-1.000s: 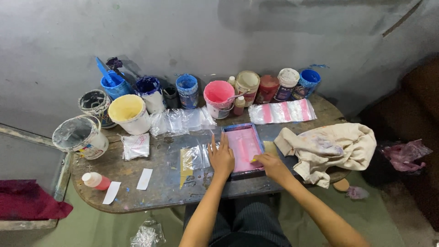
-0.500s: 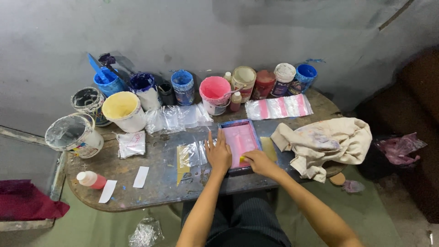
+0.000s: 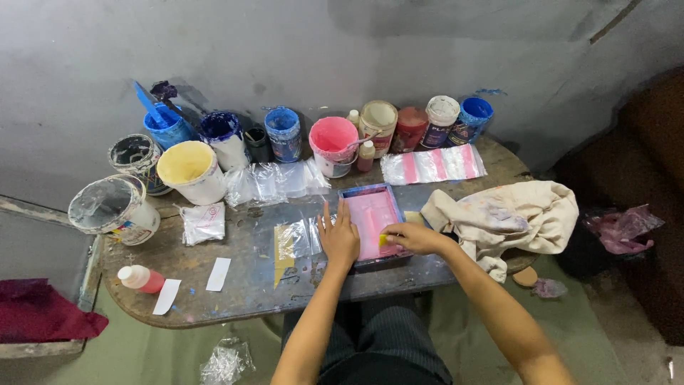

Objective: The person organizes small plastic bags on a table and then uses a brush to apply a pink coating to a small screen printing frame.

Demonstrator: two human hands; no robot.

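On the far left of your table (image 3: pixel 235 299) stand a white paint bucket (image 3: pixel 114 209) and a cream-filled tub (image 3: pixel 191 170). Your left hand (image 3: pixel 339 237) lies flat, fingers spread, pressing the left edge of the blue-framed pink printing screen (image 3: pixel 370 217) at the table's middle. Your right hand (image 3: pixel 412 238) is curled around a small yellow squeegee (image 3: pixel 383 241) resting on the screen's lower right. A stained rag (image 3: pixel 509 216) sits just right.

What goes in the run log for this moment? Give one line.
left hand: flat on blue-framed pink screen | right hand: holds yellow squeegee on screen | cloth rag: right of screen
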